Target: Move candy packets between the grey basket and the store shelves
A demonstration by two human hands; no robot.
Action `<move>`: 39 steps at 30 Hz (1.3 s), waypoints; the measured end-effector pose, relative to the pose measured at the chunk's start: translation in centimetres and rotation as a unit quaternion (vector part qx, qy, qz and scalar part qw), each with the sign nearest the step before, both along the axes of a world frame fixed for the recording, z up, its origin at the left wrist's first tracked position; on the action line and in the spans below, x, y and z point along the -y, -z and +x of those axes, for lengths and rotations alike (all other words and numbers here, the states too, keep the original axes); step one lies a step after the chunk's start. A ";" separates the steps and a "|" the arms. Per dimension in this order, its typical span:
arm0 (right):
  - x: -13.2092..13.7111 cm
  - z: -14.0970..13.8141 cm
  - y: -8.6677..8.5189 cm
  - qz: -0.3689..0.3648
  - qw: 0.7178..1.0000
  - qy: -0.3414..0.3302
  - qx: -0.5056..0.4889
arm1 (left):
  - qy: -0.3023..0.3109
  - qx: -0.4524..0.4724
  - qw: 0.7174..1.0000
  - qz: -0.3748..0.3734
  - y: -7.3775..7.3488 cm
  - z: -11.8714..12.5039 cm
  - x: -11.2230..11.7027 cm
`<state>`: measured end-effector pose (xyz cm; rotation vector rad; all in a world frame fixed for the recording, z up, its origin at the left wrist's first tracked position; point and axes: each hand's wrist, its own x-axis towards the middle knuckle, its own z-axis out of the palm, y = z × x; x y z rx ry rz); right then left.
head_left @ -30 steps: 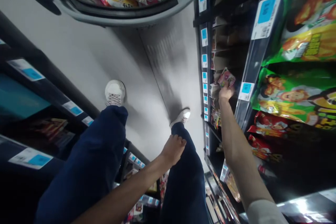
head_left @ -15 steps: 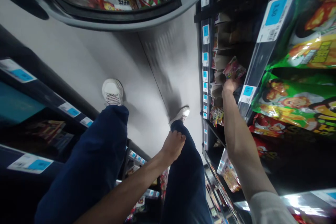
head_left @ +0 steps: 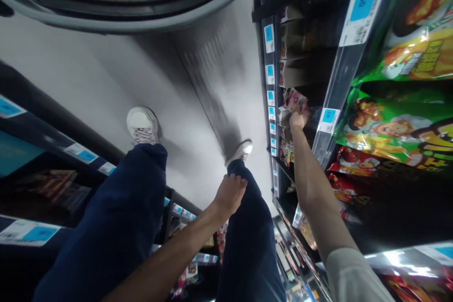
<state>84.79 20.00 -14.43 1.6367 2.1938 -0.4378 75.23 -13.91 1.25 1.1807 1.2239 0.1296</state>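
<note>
The view is upside down, looking along a shop aisle. My right hand (head_left: 298,120) is closed on a small pink and red snack packet (head_left: 295,100) at a shelf (head_left: 327,120) on the right. My left hand (head_left: 230,194) rests on my dark blue trouser leg (head_left: 247,236) with its fingers curled and nothing seen in it. My white shoes (head_left: 142,125) stand on the grey floor.
A grey basket rim (head_left: 148,16) with several snack packets inside crosses the top. Green and red crisp bags (head_left: 396,132) fill the near right shelves behind blue price tags (head_left: 364,2). Dark shelves with blue tags (head_left: 85,155) line the left side.
My right hand with the packet shifted slightly back and forth at the shelf. The camera drifted, pushing the basket further toward the top edge. My left hand stayed on my leg.
</note>
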 end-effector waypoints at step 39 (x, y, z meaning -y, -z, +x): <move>6.7 14.8 -2.1 -0.053 0.987 0.125 0.081 | 0.046 -0.020 0.999 -0.002 0.0 1.0 0.5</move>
